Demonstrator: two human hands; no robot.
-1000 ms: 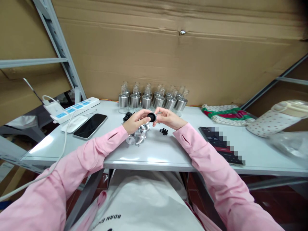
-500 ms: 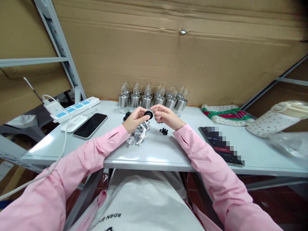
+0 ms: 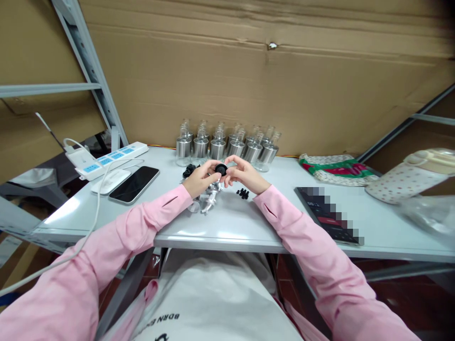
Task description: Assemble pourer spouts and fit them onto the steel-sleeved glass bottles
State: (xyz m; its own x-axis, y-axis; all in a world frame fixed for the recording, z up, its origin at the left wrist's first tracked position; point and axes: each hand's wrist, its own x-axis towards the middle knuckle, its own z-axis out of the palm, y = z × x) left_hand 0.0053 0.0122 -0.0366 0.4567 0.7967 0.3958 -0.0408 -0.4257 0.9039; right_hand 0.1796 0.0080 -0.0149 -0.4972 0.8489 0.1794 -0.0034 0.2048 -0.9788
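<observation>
- Fingers of the left hand (image 3: 198, 182) pinch a round black piece (image 3: 221, 169), with the thumb in front and the other fingers behind.
- Fingers of the right hand (image 3: 249, 177) are bent and come right up to the other side of that piece. I can't tell if they are squeezing it.
- So the round black piece sits up between the two hands, above the white table (image 3: 241, 227).
- Just under the left fingers is a heap of shiny silver parts (image 3: 209, 201).
- Some black parts (image 3: 189, 170) lie behind the left hand, partly hidden by it.
- Small black bits (image 3: 243, 193) lie in a little bunch, on the near side of the right fingers.
- Past the fingers stand glass bottles with silver middles (image 3: 217, 148), in two rows.
- Far left of the fingers are a black phone (image 3: 135, 184) and a white power strip (image 3: 112, 161).
- Far right of the fingers are a dark screen (image 3: 316, 208), a colorful cloth (image 3: 334, 169) and a spotted cup (image 3: 398, 182).
</observation>
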